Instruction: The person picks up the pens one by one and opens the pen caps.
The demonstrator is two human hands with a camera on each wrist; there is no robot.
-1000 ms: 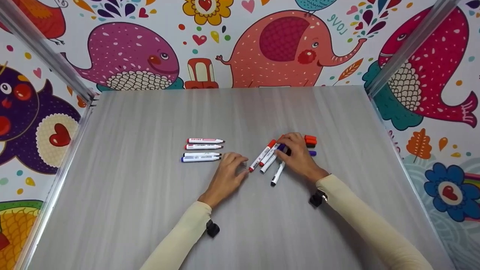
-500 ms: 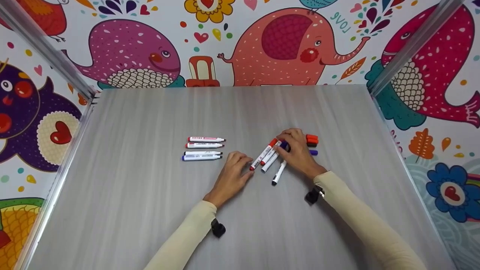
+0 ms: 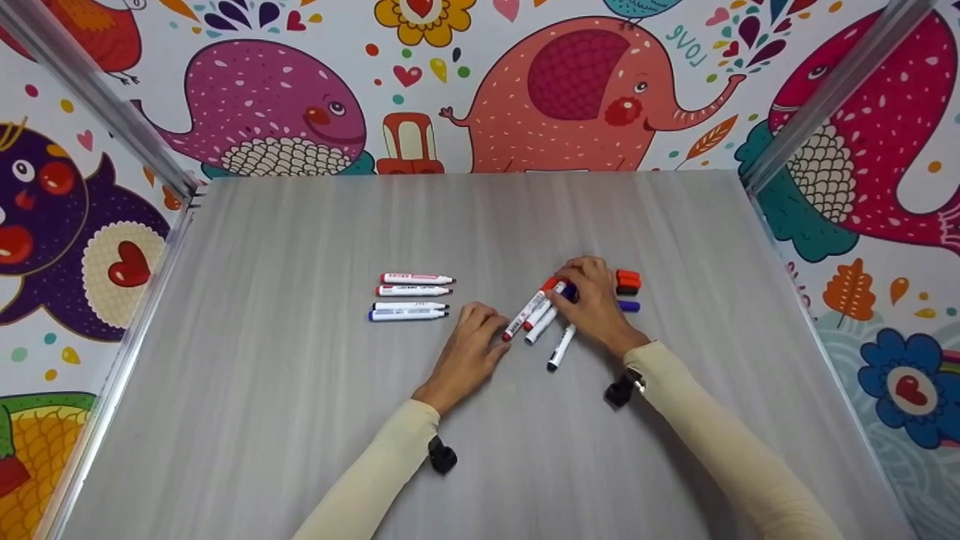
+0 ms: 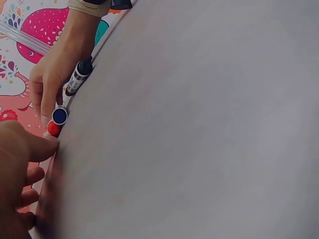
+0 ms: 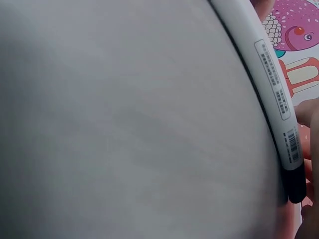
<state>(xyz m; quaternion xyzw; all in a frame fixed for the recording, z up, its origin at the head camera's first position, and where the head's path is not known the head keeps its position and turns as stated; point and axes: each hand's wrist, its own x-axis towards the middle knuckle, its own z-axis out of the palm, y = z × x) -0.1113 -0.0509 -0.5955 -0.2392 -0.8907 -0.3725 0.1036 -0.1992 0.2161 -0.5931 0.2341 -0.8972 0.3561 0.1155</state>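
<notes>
Small booth-like workspace, grey wood-grain bench (image 3: 300,420) enclosed by white walls (image 3: 352,37), bright cartoon elephant (image 3: 510,120) and whale (image 3: 247,90) prints, metal corner posts (image 3: 829,90).

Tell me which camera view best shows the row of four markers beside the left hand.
The head view: the row of four markers lies there whole, nothing covering it, left of the left hand. Neither wrist view shows any of it, though other markers appear there.
</notes>
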